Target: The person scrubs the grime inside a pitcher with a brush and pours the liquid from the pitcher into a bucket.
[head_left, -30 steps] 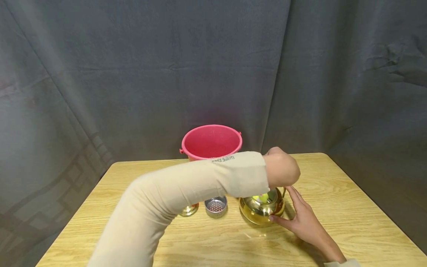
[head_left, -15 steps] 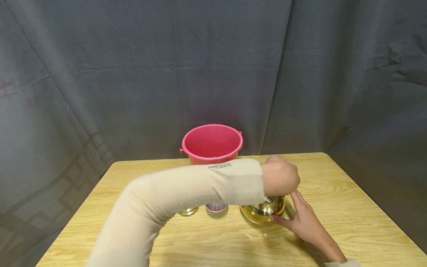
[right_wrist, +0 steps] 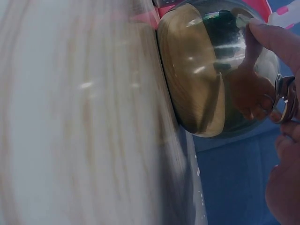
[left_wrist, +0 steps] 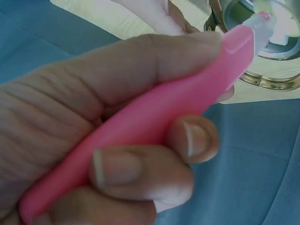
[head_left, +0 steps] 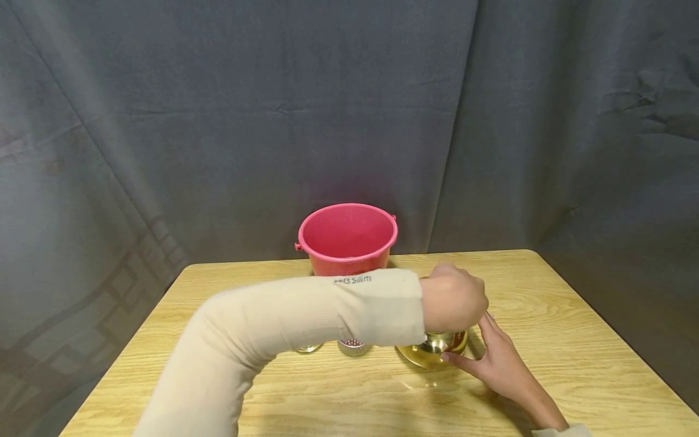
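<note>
My left hand [head_left: 453, 300] grips the pink handle of a scrub brush [left_wrist: 145, 117], fingers wrapped round it. The brush's white neck points into the mouth of a golden teapot [head_left: 437, 346], where something white and yellow-green shows in the left wrist view. My right hand [head_left: 499, 367] holds the teapot at its right side. In the right wrist view the thumb [right_wrist: 272, 37] lies at the rim and other fingers are by the metal handle joint [right_wrist: 283, 96]. The left hand and sleeve hide the teapot's top in the head view.
A pink bucket [head_left: 349, 261] stands at the back of the wooden table [head_left: 338, 400]. In front of it, a steel strainer cup [head_left: 354, 348] and a golden round piece [head_left: 309, 348] are partly covered by the left sleeve. A grey curtain [head_left: 273, 121] hangs behind.
My left hand has come down and slightly left over the teapot, covering more of its mouth and of the strainer cup. The right hand keeps its hold in the same spot.
</note>
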